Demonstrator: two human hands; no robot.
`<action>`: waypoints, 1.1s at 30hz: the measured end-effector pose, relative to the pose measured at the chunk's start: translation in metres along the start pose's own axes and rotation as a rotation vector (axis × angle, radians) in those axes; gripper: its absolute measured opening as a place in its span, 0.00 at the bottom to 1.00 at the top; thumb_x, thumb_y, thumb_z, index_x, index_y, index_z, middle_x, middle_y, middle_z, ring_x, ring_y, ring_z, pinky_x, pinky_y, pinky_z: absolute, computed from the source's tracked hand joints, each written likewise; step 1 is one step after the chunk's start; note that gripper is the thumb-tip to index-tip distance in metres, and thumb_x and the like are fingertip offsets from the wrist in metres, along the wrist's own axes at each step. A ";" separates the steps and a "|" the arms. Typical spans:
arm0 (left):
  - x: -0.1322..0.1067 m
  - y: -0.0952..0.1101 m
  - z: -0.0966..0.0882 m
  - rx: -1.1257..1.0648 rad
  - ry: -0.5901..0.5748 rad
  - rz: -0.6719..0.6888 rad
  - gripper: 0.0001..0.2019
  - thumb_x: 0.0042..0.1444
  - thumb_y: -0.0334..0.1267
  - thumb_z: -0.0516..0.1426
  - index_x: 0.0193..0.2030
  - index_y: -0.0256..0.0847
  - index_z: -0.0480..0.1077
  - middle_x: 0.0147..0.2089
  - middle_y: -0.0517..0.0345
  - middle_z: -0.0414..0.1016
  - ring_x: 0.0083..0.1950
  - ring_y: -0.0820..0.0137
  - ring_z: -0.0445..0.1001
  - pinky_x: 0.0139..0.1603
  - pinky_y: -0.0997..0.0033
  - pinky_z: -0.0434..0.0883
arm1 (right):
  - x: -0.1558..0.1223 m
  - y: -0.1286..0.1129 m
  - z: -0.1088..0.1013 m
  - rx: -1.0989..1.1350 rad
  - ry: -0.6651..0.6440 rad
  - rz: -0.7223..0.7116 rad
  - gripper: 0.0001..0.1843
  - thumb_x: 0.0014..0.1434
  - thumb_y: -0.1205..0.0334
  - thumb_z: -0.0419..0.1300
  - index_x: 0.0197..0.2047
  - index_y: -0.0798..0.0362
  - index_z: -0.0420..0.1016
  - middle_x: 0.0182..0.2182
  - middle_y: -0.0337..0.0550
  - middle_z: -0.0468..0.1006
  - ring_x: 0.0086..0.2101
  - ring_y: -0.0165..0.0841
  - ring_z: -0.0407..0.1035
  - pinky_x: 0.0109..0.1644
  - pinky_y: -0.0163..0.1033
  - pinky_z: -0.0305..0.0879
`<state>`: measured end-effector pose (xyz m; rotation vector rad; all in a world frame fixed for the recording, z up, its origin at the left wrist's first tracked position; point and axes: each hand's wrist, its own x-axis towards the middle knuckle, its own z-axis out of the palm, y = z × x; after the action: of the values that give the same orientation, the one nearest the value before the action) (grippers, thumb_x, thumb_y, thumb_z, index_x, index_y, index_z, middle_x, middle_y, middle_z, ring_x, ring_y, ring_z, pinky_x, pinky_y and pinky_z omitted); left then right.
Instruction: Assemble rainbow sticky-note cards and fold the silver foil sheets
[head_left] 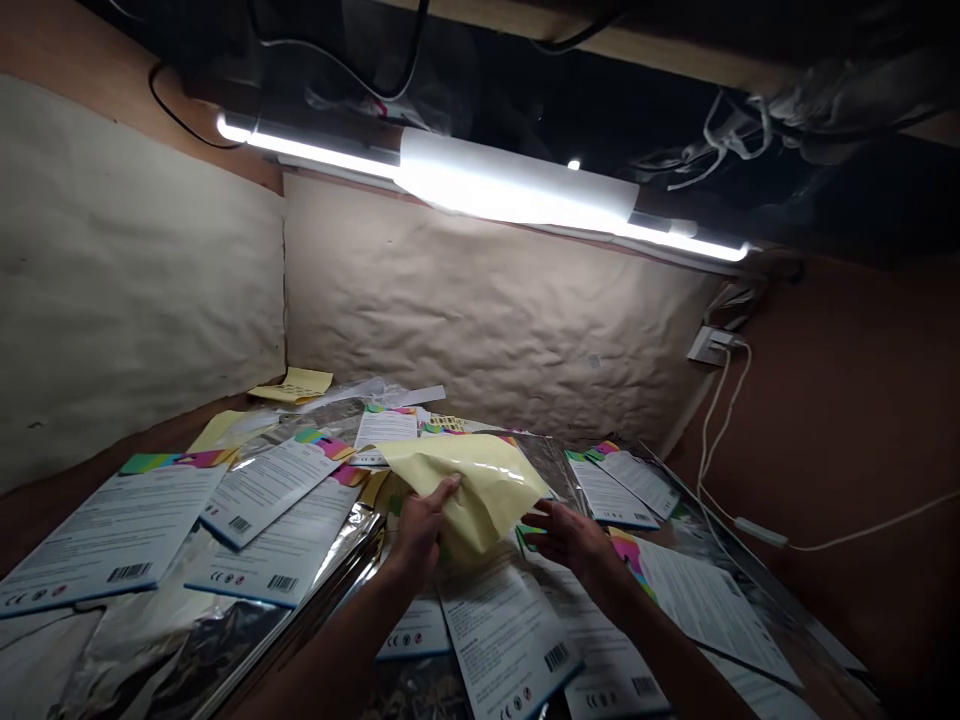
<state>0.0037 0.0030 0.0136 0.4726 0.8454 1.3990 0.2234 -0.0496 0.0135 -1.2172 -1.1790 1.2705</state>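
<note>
A glossy, pale yellow sheet [487,470] is bent and raised above the table in the middle of the view. My left hand [424,525] grips its lower left part, the thumb pressed on top. My right hand [574,540] is by the sheet's right corner with its fingers stretched out and apart; whether the fingertips touch the sheet I cannot tell. Beneath both hands lie printed white cards [506,635] with barcodes and small symbols, some overlapping. The sheet hides part of the cards behind it.
More white cards with colourful tops lie at left [127,525] and right [709,600]. Yellow sheets [296,385] and clear plastic are at the back left. A lit tube lamp [510,190] hangs above. White cables [712,430] run from a wall socket [711,345] at right.
</note>
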 end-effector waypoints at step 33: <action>0.001 -0.007 -0.007 0.170 -0.052 0.174 0.16 0.46 0.39 0.70 0.42 0.37 0.78 0.45 0.46 0.82 0.44 0.59 0.81 0.41 0.69 0.76 | 0.016 -0.037 0.056 -0.946 0.271 -0.946 0.10 0.62 0.65 0.58 0.43 0.47 0.80 0.44 0.48 0.80 0.47 0.44 0.70 0.52 0.51 0.70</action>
<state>0.0024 0.0015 0.0039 0.7241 0.9017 1.4728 0.1684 -0.0323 0.0512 -1.1282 -1.8858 -0.2050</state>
